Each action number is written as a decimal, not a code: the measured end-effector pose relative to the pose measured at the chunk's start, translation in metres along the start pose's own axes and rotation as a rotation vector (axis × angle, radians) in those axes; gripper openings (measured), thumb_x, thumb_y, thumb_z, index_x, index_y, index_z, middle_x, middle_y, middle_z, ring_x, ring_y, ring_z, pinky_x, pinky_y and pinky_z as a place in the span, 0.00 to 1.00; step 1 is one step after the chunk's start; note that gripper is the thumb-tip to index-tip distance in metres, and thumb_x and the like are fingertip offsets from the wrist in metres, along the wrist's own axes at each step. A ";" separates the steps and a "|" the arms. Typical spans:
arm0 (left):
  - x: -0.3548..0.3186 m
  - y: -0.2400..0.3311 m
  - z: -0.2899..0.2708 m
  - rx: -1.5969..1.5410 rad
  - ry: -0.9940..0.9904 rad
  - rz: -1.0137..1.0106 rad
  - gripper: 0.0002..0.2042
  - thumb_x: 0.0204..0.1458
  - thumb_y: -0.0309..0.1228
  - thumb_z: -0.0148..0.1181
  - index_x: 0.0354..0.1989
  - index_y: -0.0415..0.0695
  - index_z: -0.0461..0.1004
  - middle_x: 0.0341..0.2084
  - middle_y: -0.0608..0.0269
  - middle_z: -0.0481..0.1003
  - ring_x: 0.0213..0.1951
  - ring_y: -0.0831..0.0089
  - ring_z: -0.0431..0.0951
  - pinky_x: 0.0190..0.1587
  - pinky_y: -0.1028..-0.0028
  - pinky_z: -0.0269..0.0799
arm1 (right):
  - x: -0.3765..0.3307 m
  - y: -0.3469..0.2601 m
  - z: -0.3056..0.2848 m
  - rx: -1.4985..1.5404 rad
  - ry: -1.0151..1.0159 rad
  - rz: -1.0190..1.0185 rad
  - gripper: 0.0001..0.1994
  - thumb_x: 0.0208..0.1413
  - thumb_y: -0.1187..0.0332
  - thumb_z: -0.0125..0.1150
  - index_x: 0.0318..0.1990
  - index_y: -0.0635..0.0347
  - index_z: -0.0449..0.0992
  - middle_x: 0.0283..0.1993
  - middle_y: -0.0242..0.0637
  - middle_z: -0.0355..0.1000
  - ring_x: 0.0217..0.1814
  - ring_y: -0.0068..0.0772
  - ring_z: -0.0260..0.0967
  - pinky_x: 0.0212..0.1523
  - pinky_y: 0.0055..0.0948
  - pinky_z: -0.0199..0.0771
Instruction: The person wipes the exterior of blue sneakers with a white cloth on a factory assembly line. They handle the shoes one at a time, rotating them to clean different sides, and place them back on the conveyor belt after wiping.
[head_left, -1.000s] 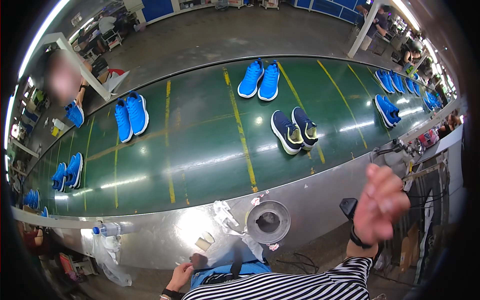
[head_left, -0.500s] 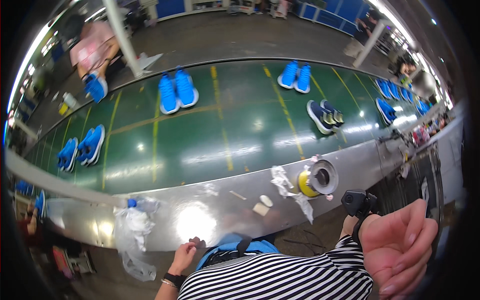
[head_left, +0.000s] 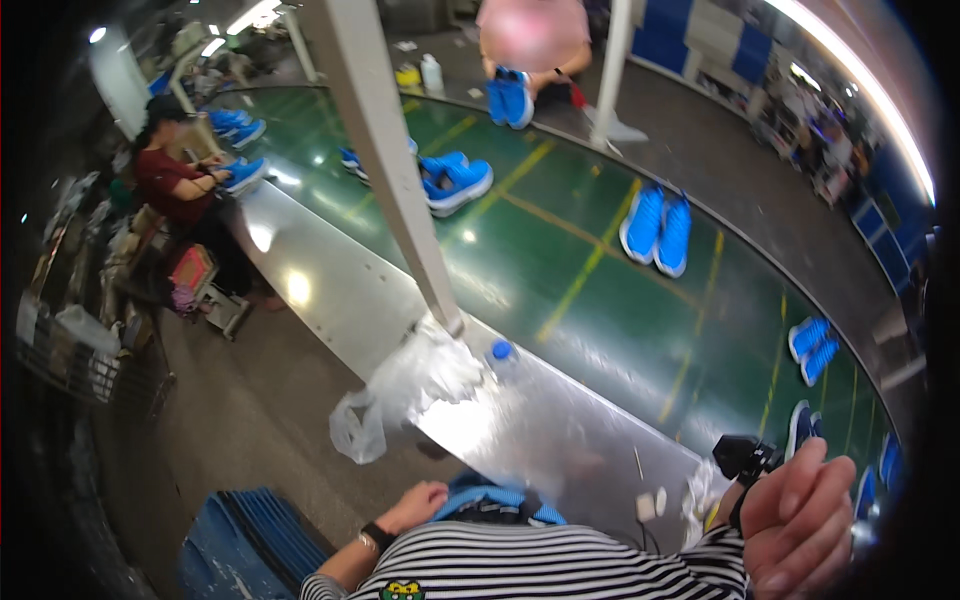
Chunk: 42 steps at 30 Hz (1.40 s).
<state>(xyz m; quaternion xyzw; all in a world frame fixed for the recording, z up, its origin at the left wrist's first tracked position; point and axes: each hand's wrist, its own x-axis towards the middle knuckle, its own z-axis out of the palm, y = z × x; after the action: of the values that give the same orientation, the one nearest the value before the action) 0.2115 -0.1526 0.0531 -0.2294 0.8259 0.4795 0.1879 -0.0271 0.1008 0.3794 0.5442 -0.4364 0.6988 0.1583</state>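
My left hand point(head_left: 418, 503) is loosely curled beside the blue cloth point(head_left: 490, 494) at my waist; its palm is hidden, so whether it holds anything does not show. Raised at the lower right, my right hand point(head_left: 798, 525) has its fingers bent inward, and no object shows in it. A small black camera point(head_left: 742, 456) is strapped to that wrist. Across the metal ledge, pairs of bright blue sneakers point(head_left: 657, 231) stand on the green conveyor belt point(head_left: 600, 340). Dark shoes point(head_left: 800, 430) lie partly behind the right hand.
A white post point(head_left: 390, 170) rises from the metal ledge point(head_left: 560, 440). At its foot are a crumpled plastic bag point(head_left: 410, 375) and a blue-capped bottle point(head_left: 502, 352). One person in pink point(head_left: 535, 35) handles sneakers opposite; another in dark red point(head_left: 170, 180) holds one at left. A blue chair point(head_left: 245, 545) stands behind-left.
My view has swung left, bringing the post, the person in dark red and the chair into sight. Both hands remain curled. The yellow tape roll is mostly out of sight now.
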 end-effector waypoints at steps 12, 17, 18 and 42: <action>0.105 0.031 -0.269 0.083 0.480 0.497 0.19 0.46 0.27 0.54 0.49 0.44 0.65 0.35 0.52 0.69 0.38 0.60 0.70 0.41 0.69 0.67 | 0.028 0.180 0.107 -0.207 -0.216 0.641 0.29 0.37 0.77 0.65 0.50 0.66 0.61 0.45 0.38 0.62 0.43 0.27 0.61 0.45 0.25 0.62; 0.253 0.044 -0.362 0.450 0.301 0.474 0.23 0.45 0.29 0.54 0.53 0.51 0.62 0.43 0.47 0.61 0.47 0.53 0.62 0.49 0.59 0.62 | 0.045 0.256 0.179 -0.261 -0.137 0.517 0.38 0.37 0.64 0.71 0.55 0.66 0.55 0.52 0.41 0.59 0.50 0.32 0.60 0.51 0.31 0.59; 0.281 0.049 -0.372 0.513 0.279 0.442 0.23 0.45 0.29 0.54 0.53 0.52 0.62 0.45 0.47 0.59 0.49 0.51 0.61 0.50 0.55 0.60 | 0.049 0.263 0.201 -0.272 -0.048 0.601 0.40 0.35 0.57 0.72 0.54 0.67 0.56 0.53 0.44 0.58 0.52 0.34 0.60 0.51 0.33 0.60; 0.361 0.124 -0.422 0.815 0.040 0.633 0.28 0.27 0.54 0.64 0.35 0.46 0.77 0.33 0.51 0.75 0.39 0.58 0.74 0.46 0.63 0.65 | 0.041 0.296 0.228 -0.986 0.059 0.332 0.31 0.39 0.68 0.66 0.51 0.64 0.57 0.48 0.45 0.60 0.49 0.39 0.60 0.52 0.33 0.57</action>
<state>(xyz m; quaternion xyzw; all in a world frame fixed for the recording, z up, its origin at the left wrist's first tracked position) -0.1937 -0.5408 0.1470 0.1146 0.9780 0.1478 0.0920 -0.1058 -0.2565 0.2925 0.3084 -0.7894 0.4411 0.2952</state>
